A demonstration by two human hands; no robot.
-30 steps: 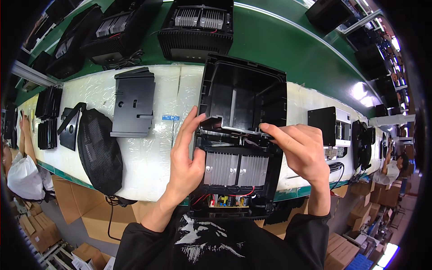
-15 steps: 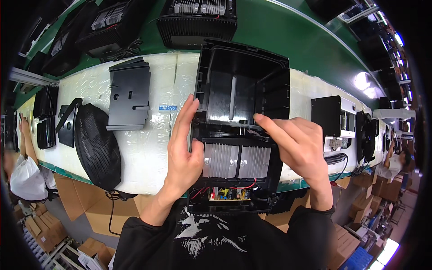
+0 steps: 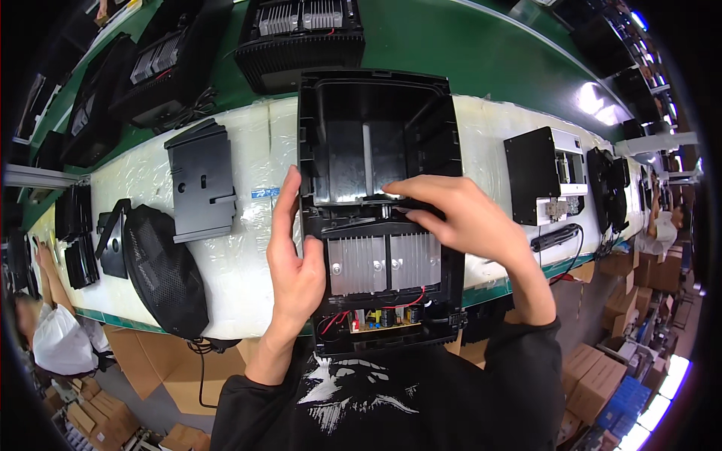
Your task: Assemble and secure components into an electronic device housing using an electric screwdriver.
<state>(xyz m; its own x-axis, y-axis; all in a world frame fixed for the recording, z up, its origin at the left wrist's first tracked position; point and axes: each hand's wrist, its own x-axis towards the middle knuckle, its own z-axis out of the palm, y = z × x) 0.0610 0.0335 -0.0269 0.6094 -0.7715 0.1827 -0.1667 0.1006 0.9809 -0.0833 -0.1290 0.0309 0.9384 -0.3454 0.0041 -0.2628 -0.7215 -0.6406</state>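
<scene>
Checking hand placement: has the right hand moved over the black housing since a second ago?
Yes. The right hand has slid left across the black housing, its fingertips now past the centre, toward the left hand.

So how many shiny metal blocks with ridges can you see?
3. One sits in the open black housing between the left hand and right hand. Two more sit in units on the green belt behind. Others may be hidden.

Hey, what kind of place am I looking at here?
Most likely an electronics assembly line in a factory. Several alike black units sit on a green conveyor, an open housing with a finned heatsink lies on the padded bench, and cardboard boxes stand below.
</scene>
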